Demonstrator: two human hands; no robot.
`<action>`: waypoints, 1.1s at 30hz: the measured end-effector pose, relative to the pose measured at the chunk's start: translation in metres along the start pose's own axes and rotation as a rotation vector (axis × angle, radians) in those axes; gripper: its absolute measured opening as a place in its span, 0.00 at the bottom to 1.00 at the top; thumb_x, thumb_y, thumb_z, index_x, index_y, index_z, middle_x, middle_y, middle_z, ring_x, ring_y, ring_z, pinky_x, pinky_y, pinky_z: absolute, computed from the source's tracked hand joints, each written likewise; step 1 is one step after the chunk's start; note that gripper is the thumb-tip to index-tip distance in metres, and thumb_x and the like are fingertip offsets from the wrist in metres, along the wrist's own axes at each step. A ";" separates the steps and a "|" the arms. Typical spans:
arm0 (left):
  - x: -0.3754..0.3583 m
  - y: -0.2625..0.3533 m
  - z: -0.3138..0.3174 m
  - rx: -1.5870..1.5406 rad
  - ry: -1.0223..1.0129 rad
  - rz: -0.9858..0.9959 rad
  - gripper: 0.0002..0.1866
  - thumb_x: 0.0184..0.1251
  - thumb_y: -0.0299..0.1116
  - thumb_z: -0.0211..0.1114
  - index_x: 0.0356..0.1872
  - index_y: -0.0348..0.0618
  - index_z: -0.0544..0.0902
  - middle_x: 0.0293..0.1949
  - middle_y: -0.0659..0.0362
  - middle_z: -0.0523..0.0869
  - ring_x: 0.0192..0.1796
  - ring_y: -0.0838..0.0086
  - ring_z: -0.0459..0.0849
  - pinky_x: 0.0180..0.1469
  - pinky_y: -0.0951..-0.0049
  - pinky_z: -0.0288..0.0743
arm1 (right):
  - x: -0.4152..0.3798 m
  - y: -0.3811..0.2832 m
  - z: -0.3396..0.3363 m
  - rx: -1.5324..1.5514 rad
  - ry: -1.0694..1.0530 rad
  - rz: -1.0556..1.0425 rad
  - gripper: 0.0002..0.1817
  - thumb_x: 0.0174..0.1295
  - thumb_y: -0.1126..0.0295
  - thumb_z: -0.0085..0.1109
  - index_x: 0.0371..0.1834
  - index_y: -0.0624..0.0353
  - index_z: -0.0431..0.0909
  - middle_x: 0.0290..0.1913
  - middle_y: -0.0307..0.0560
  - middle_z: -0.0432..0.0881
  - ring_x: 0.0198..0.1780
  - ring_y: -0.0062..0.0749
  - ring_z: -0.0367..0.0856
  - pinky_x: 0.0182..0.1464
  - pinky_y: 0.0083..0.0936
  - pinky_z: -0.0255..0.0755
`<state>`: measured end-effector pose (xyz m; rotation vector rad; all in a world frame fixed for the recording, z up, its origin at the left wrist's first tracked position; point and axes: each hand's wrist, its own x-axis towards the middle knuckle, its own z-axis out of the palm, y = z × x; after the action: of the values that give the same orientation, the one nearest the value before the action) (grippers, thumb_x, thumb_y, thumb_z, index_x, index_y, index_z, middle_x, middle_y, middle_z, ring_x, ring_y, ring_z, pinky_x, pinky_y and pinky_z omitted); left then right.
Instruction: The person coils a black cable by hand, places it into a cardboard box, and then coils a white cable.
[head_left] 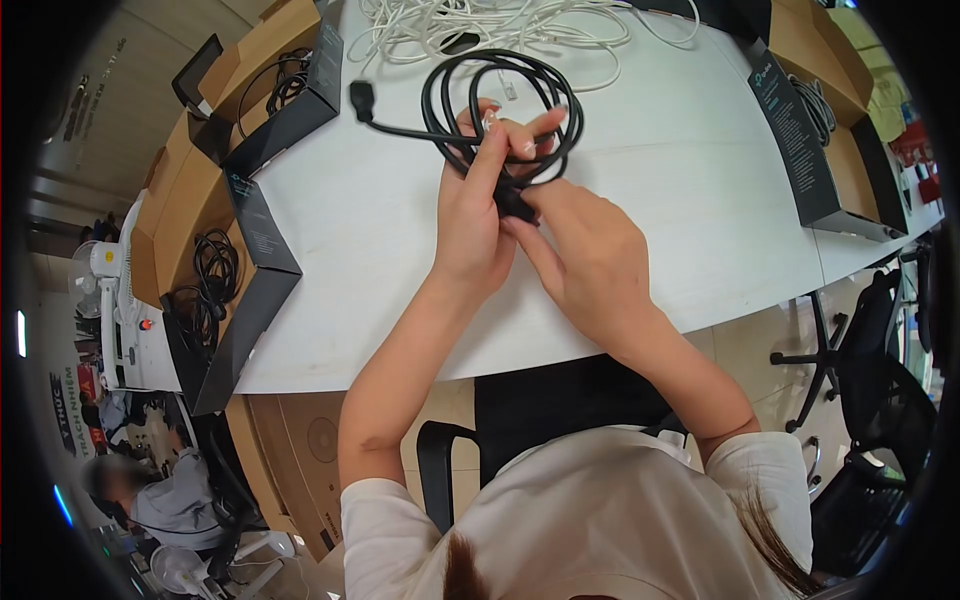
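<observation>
The hands are both grasping the same thing: the left hand [472, 215] is curled through and around a loosely looped black coiled cable [574, 130], thumb pointing up and fingers among the loops, while the right hand [598, 250] pinches a chunky black plastic plug [514, 205] at the base of those loops, just beside the left palm. The coil is held up over a smooth white table [700, 200], its loops spreading beyond the fingers, and one cable end with a black block-shaped connector [362, 101] juts out to the left of the left hand. Beyond the hands lies a tangled heap of thin white cables [450, 22], with a small clear plastic connector [509, 91] on the near side of it. To the left of the hands stand two open boxes, black outside and brown cardboard inside: the farther box [290, 120] holds a looped black cable [288, 85], and the nearer box [265, 230] holds bundled black cables [213, 262]. Well to the right of the hands, a similar black-and-brown open box [800, 150] holds a coiled grey cable [813, 108]
</observation>
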<state>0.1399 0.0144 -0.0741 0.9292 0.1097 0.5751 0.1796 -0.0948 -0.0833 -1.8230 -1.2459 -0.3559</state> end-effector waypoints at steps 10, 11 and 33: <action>0.005 0.010 -0.013 -0.099 -0.052 -0.220 0.15 0.75 0.49 0.42 0.33 0.50 0.63 0.24 0.70 0.66 0.39 0.77 0.76 0.54 0.67 0.71 | -0.025 0.040 -0.040 -0.317 -0.176 -0.333 0.06 0.48 0.72 0.56 0.30 0.56 0.71 0.28 0.39 0.68 0.33 0.29 0.71 0.36 0.26 0.65; 0.006 0.010 -0.011 -0.088 -0.057 -0.216 0.15 0.75 0.49 0.42 0.33 0.50 0.63 0.24 0.70 0.65 0.38 0.78 0.75 0.53 0.68 0.71 | -0.026 0.045 -0.044 -0.343 -0.179 -0.356 0.06 0.48 0.72 0.55 0.30 0.56 0.71 0.28 0.39 0.69 0.33 0.29 0.71 0.37 0.26 0.65; 0.018 -0.017 -0.016 0.121 0.044 0.302 0.08 0.72 0.32 0.52 0.35 0.47 0.62 0.28 0.65 0.71 0.42 0.78 0.78 0.52 0.72 0.69 | 0.059 0.062 -0.005 1.283 -0.409 0.799 0.22 0.63 0.51 0.52 0.44 0.60 0.76 0.39 0.41 0.81 0.43 0.22 0.77 0.48 0.25 0.70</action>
<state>0.1570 0.0273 -0.0942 1.0595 0.0433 0.8764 0.2613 -0.0700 -0.0731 -1.0581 -0.5684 1.0736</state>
